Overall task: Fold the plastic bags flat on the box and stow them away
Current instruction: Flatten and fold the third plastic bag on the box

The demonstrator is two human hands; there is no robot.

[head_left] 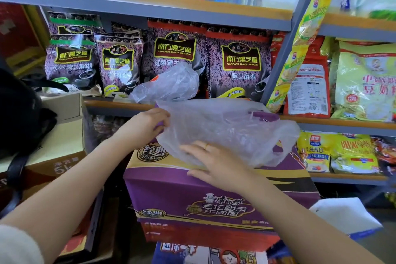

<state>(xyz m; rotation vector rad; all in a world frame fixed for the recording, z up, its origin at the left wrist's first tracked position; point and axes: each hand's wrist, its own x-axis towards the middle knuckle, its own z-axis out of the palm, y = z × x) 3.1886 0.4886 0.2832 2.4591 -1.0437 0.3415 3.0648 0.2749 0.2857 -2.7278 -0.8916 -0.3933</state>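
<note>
A clear plastic bag (227, 128) lies spread over the top of a purple noodle carton (192, 195), its handle loop hanging off the right side. My left hand (150, 123) pinches the bag's left edge at the box's far left corner. Fingers spread, my right hand (216, 162) rests flat on the bag's near edge and on the box top. A second crumpled clear bag (171, 84) sits on the shelf (120, 105) just behind the box, in front of the sesame packets.
Shelves of purple sesame packets (240, 64) and yellow cereal bags (364, 83) stand behind and to the right. An open cardboard box (64, 126) and a black bag (19, 113) are at the left. A white paper bag (347, 214) sits on the floor, right.
</note>
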